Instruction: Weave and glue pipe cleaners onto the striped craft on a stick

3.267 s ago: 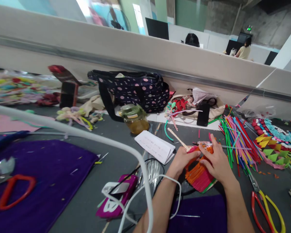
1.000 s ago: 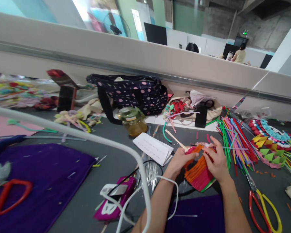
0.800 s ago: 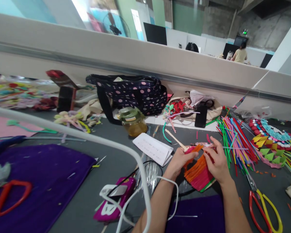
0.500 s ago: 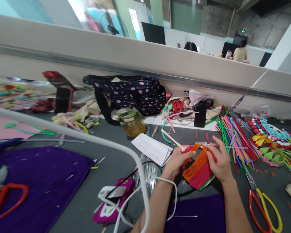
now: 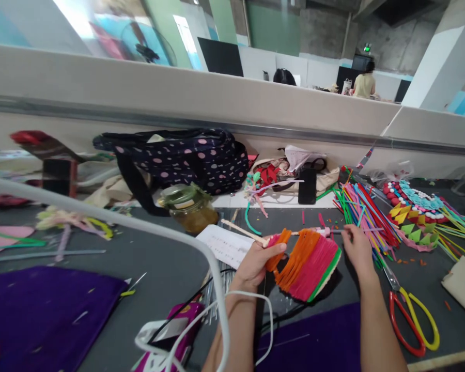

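My left hand is closed on the left end of a striped craft piece, its thumb pressed on the orange strands. The piece fans out in orange, pink and green bands with a pale edge, held above the table. A pink stick-like tool shows just behind its top edge. To the right, apart from the piece, my right hand rests low by the table with its fingers curled and the tips together. Whatever they pinch, if anything, is too small to make out.
Coloured strips lie beyond my right hand, with red-and-yellow-handled scissors nearer me. A folded paper, a glass jar and a dotted bag stand left. A thick white cable arches across in front.
My right hand has let go of the craft piece and moved right, down to the table. The left hand keeps the piece, which now shows more of its face. The view has shifted rightward.
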`<state>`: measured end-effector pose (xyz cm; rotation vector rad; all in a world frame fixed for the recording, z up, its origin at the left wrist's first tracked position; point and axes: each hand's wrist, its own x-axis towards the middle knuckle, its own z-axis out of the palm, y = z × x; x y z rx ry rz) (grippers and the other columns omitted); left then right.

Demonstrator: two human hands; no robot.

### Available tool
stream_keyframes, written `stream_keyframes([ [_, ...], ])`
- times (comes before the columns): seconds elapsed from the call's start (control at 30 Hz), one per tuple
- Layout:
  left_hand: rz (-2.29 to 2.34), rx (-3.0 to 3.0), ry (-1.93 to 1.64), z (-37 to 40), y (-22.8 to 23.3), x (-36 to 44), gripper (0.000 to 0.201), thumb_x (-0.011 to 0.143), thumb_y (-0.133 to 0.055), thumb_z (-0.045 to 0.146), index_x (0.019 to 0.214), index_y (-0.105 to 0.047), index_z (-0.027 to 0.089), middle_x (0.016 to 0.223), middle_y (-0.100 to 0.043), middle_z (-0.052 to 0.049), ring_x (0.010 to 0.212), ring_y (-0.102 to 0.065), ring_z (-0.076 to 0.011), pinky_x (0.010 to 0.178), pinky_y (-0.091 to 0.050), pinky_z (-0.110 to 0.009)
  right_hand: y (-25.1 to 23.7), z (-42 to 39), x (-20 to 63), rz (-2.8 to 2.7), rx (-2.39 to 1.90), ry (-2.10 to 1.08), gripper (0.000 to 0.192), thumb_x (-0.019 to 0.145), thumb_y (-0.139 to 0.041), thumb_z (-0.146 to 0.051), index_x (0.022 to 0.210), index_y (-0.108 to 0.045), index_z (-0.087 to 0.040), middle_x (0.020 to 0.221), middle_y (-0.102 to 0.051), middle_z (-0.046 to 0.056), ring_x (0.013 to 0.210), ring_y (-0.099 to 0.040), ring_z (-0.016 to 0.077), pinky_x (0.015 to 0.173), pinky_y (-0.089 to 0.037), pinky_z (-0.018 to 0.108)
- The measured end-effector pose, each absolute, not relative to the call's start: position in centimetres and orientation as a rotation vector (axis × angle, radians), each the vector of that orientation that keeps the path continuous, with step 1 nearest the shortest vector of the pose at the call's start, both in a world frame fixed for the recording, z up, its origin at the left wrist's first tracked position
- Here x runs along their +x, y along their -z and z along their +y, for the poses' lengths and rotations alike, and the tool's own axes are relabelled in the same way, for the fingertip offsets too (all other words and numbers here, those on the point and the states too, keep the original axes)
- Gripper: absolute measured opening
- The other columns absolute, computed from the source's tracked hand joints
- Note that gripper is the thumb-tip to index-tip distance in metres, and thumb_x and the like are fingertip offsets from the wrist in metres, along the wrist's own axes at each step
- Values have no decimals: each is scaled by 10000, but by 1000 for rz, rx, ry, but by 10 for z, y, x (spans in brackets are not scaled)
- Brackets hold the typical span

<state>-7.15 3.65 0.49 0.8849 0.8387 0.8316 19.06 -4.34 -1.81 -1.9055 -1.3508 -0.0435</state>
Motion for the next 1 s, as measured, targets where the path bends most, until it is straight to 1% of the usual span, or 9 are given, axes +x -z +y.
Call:
stream_keyframes([
  [0.07,800,871,-829,35,-6,-73,321,477,-870,270,665,-650,133,547,-597,29,474,-551,-105,494,-453,-221,23,-34,181,-1493,-1949,91,271,899,-465,-368,930,-660,-182,940,-683,102,909,-605,221,777,-441,315],
  [0.2,687,858,-865,32,-7,-73,348,454,-876,294,666,-660,122,563,-600,20,510,-542,-101,516,-455,-218,26,-25,156,-1553,-2208,-88,375,905,-464,-508,765,-628,-202,805,-644,58,768,-609,190,651,-417,270],
  [0.27,623,853,-873,31,-6,-72,354,453,-879,309,645,-650,120,560,-583,22,523,-524,-95,528,-448,-216,25,-26,145,-1552,-2270,-181,360,874,-510,-541,830,-629,-204,848,-649,55,742,-619,183,609,-403,259],
  [0.4,571,844,-865,30,-4,-71,345,464,-876,311,630,-644,118,571,-568,23,514,-501,-89,536,-430,-225,23,-27,136,-1489,-2252,-303,313,833,-581,-491,953,-641,-209,924,-673,66,795,-638,192,592,-394,250],
  [0.57,517,827,-879,29,-3,-71,354,448,-878,313,583,-615,117,541,-533,27,509,-462,-87,529,-399,-226,21,-25,140,-1342,-2211,-458,299,801,-570,-484,740,-648,-203,723,-676,42,619,-609,175,506,-352,246],
  [0.67,494,802,-867,27,-4,-71,375,437,-881,310,593,-596,123,543,-522,28,520,-442,-86,526,-372,-216,21,-26,142,-1208,-2194,-442,275,769,-586,-467,740,-638,-198,692,-668,33,599,-605,176,510,-368,251],
  [0.73,481,789,-858,27,-6,-70,379,442,-877,312,595,-584,126,546,-511,28,525,-427,-83,524,-354,-209,20,-29,143,-1126,-2080,-433,278,754,-601,-470,775,-626,-194,705,-672,36,632,-622,190,539,-412,263],
  [0.83,462,777,-858,26,-7,-70,371,460,-867,328,601,-586,131,557,-505,25,540,-432,-90,534,-354,-213,14,-34,141,-920,-1717,-555,332,724,-634,-503,838,-573,-197,722,-668,28,637,-637,195,534,-466,272],
  [1.0,446,769,-832,25,-6,-69,377,462,-861,350,596,-582,136,565,-493,27,544,-441,-96,537,-357,-217,-9,-45,133,-746,-1253,-734,395,689,-730,-442,929,-535,-197,769,-652,2,546,-579,113,502,-457,217],
])
